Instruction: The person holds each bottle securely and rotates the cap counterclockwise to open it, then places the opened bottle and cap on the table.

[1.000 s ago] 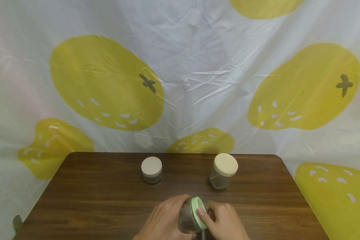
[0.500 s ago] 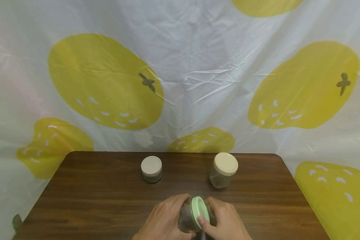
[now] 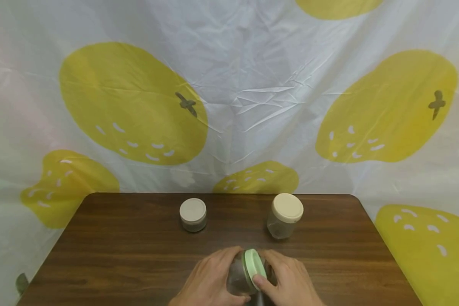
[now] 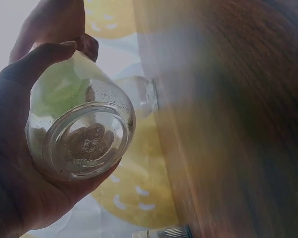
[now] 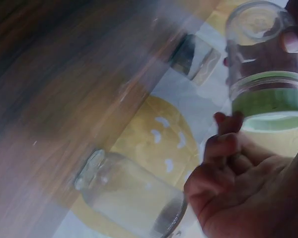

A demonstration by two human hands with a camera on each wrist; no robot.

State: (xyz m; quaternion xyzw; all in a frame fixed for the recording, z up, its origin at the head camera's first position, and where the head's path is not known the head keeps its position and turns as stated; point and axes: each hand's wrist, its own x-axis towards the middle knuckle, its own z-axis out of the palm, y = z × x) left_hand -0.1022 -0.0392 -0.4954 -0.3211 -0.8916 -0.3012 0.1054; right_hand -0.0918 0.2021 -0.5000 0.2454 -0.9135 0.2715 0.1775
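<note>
In the head view my left hand grips a clear glass jar, tipped sideways near the table's front edge. The jar's pale green lid faces right. My right hand holds that lid, thumb on its top face and fingers around the far edge. The left wrist view looks into the round glass base, with the left hand wrapped around the jar. From the right wrist the green lid shows close to the curled fingertips of my right hand.
Toward the back of the dark wood table stand two lidded glass jars: a short white-lidded one at left and a taller cream-lidded one at right. A white cloth with yellow fruit prints hangs behind the table.
My right fingers have gone from bunched at the lid's edge to spread farther around it, and the thumb has slid slightly. The left hand and jar stay nearly still.
</note>
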